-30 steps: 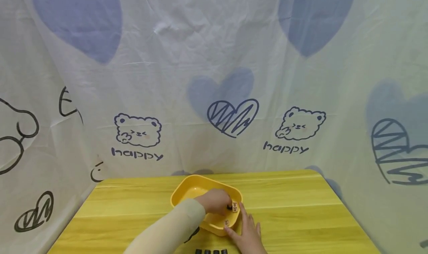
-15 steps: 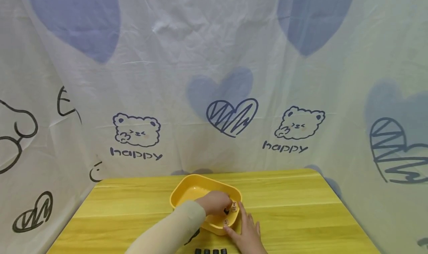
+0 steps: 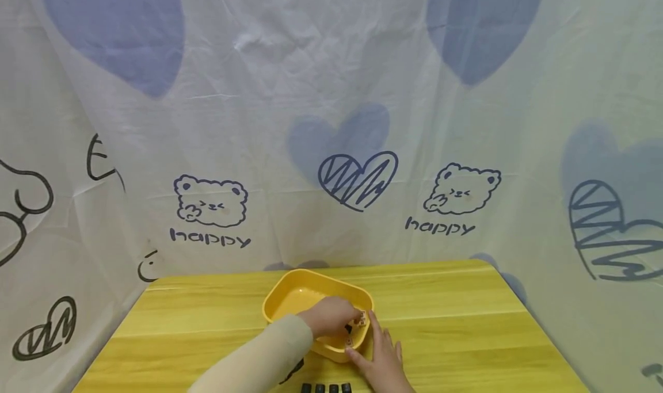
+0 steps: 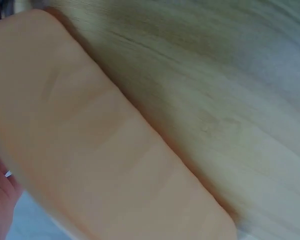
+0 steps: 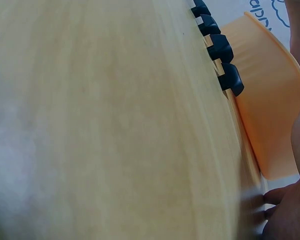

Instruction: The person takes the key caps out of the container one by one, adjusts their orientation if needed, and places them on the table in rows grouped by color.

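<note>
My left hand [image 3: 334, 315] reaches down into a yellow plastic basin [image 3: 297, 298]. Its curled fingers hold a small black piece [image 3: 349, 328], which is partly covered by the hand. Right at those fingertips lie small cream blocks with brown marks [image 3: 362, 318], and another such block [image 3: 349, 342] sits by the near wall. My right hand [image 3: 382, 361] rests against the basin's right end outside, fingers spread and thumb at the near rim. In the left wrist view the basin's outer wall [image 4: 100, 130] fills much of the picture. The left palm side is hidden.
Several small black pieces [image 5: 222, 47] stand in a row on the yellow wood-grain table [image 3: 466, 324], before the basin at the near edge of the head view. Behind the table hangs a pale curtain [image 3: 279, 122] printed with hearts and bears.
The black piece has shifted slightly down and left under my left hand and turned, while the fingertips have edged towards the cream blocks. My right hand stays against the basin.
</note>
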A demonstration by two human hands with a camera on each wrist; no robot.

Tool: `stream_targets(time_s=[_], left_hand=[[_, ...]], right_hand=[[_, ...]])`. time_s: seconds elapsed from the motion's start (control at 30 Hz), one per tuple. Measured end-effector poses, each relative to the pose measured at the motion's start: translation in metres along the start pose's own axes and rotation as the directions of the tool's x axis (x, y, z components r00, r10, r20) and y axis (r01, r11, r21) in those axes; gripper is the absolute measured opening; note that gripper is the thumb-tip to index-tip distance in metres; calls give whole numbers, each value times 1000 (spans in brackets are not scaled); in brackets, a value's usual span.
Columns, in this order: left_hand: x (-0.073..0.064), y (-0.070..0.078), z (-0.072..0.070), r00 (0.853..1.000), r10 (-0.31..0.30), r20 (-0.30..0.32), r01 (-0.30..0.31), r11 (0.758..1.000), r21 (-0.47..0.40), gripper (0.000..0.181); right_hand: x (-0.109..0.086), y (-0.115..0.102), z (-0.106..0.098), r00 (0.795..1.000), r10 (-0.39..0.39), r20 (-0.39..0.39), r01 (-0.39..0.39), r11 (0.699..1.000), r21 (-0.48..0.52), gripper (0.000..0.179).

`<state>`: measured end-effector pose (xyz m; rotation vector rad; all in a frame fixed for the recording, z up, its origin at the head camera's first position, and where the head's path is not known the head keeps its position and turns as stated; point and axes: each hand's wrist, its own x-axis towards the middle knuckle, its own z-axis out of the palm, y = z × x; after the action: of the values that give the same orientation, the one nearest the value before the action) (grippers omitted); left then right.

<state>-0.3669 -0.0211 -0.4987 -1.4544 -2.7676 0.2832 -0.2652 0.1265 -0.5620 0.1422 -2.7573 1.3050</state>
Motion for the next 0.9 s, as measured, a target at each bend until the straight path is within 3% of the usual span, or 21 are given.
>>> stream_targets(time_s=[0.17, 0.33, 0.67, 0.9], left_hand=[[-17, -4, -7, 998, -2, -61, 2, 1000, 2, 21], [-42, -6, -22, 990, -26, -138, 12, 994, -107, 16], [-85, -3, -31, 964, -96, -248, 8, 943, -333, 11], [-108, 6, -34, 947, -140, -288, 21, 925, -379, 19]], right_hand=[[0, 1, 1, 1000, -14, -10, 13, 1000, -8, 99], [1, 1, 1, 1000, -10, 3, 10, 1000, -2, 98], [-1, -2, 1, 1000, 14, 13, -14, 1000, 4, 99], [-2, -3, 1, 1000, 10, 8, -10, 1000, 12, 98]])
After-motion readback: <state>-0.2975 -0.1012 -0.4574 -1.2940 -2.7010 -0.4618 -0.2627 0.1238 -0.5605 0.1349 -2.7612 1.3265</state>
